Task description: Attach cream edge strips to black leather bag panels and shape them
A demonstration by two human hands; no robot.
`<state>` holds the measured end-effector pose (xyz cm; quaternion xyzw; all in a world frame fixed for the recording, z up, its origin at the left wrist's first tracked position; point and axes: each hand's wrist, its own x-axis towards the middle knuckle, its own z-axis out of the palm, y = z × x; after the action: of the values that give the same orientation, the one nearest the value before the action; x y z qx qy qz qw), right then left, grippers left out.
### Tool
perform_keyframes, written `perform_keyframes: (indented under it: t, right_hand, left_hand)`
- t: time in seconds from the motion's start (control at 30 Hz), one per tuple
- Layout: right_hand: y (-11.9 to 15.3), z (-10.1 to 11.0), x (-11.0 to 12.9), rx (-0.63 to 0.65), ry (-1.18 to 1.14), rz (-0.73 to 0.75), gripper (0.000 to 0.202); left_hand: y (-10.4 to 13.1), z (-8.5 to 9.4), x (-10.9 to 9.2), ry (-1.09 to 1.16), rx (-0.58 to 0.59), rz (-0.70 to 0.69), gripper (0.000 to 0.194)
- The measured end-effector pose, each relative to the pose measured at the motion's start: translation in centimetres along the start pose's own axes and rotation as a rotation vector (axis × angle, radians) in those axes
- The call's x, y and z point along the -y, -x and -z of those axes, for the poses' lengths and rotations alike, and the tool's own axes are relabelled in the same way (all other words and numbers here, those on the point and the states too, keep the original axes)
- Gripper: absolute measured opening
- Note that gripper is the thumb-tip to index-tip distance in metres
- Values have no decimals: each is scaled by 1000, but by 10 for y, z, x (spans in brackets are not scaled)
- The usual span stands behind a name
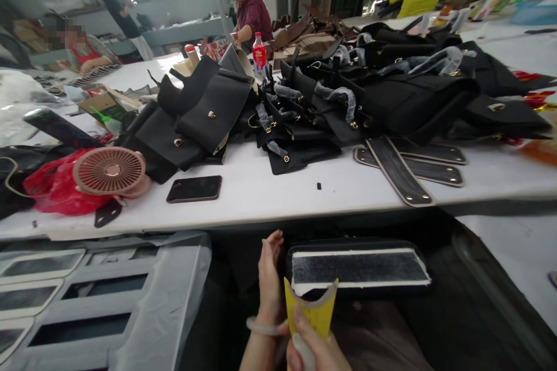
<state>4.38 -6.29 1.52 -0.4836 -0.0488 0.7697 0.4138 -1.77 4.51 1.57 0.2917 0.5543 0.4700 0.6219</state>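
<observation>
A black piece with a pale-edged dark strip (361, 266) lies in front of me, below the table's edge. My right hand (315, 345) is closed on a yellow scraper (315, 313), whose curved upper edge overlaps the lower left end of the strip. My left hand (270, 278) stands upright at the left end of the black piece, its fingers raised and close beside it. A pale bracelet circles the left wrist. Whether those fingers touch the piece is hard to tell.
Black leather pieces (217, 110) are heaped across the white table (261, 197), with a phone (194, 189), pink fan (111, 170), red bottle (259, 55) and dark straps (402, 174). At lower left stands a rack of pale-edged pieces (174, 301). Several people are at the back.
</observation>
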Motion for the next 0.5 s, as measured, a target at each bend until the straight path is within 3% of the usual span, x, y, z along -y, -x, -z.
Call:
perform_keyframes:
  t: [0.1, 0.17, 0.5]
  right_hand:
    - [-1, 1, -1, -3, 31, -23, 72]
    - [-1, 1, -1, -16, 53, -33, 74]
    - [6, -4, 14, 22, 83, -29, 73]
  left_hand:
    - [-5, -9, -27, -211, 265, -105, 62]
    - [-2, -17, -38, -355, 378, -182, 61]
    - [-5, -23, -34, -420, 344, -259, 54]
